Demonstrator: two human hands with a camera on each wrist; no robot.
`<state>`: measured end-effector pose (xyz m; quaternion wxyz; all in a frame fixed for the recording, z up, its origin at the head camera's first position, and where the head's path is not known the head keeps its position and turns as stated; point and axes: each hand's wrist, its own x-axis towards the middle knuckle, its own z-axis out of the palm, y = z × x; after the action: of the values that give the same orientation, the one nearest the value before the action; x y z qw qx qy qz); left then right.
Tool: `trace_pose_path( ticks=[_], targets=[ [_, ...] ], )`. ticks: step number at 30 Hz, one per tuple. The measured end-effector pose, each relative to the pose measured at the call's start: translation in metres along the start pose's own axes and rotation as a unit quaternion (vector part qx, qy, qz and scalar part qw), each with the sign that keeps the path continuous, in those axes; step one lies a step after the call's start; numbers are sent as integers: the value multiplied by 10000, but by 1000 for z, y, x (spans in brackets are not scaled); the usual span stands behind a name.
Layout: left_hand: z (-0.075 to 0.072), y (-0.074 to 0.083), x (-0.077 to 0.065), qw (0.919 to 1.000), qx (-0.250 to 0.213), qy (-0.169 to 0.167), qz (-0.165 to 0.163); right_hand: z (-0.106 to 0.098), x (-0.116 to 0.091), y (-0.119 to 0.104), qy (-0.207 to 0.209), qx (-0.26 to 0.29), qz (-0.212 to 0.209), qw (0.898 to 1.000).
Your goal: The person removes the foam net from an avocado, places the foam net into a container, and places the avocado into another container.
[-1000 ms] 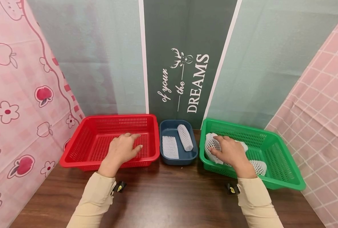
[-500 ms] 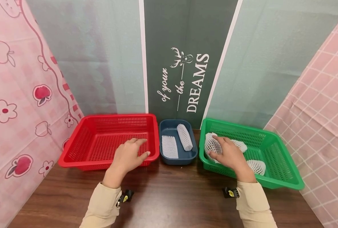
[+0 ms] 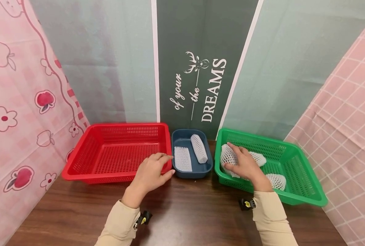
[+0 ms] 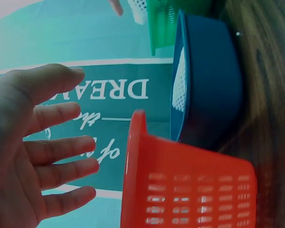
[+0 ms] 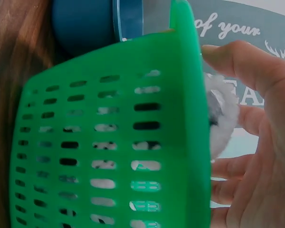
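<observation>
My right hand (image 3: 245,165) reaches into the green basket (image 3: 305,171) and holds a white foam net sleeve (image 3: 228,157) at its left end, thumb on the near side and fingers farther back. In the right wrist view, the sleeve's frayed end (image 5: 223,114) shows above the basket rim, between thumb and fingers; a dark patch shows inside it. My left hand (image 3: 151,171) holds nothing, its fingers spread over the near right corner of the red basket (image 3: 87,174). Its fingertips point towards the blue tray (image 3: 192,175), which contains a flat foam net (image 3: 183,159) and a tubular foam net (image 3: 199,149).
Two more netted pieces, a far one (image 3: 257,158) and a near one (image 3: 276,181), lie in the green basket. The blue tray stands between the two baskets on the brown wooden table (image 3: 198,212). Cloth hangings (image 3: 188,34) rise behind and at both sides.
My left hand has moved right and nearer, from over the middle of the red basket to its right corner. My right hand stays at the same foam net sleeve with only slight shifts.
</observation>
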<state>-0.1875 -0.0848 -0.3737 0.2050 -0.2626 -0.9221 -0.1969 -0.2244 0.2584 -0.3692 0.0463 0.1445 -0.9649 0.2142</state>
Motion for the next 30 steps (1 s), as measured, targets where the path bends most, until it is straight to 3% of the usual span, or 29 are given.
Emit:
trace_pose_path(
  ticks=[6, 12, 24, 30],
  targets=[
    [8, 8, 1, 9995, 13, -302, 100, 7, 4, 3, -11, 37, 21, 10000],
    [17, 12, 2, 9982, 115, -547, 224, 15, 4, 5, -181, 340, 336, 9987],
    [25, 9, 2, 9980, 226, -572, 169, 19, 7, 4, -115, 313, 377, 9987],
    [20, 10, 1, 9980, 151, -604, 64, 19, 3, 5, 51, 356, 354, 9987]
  ],
)
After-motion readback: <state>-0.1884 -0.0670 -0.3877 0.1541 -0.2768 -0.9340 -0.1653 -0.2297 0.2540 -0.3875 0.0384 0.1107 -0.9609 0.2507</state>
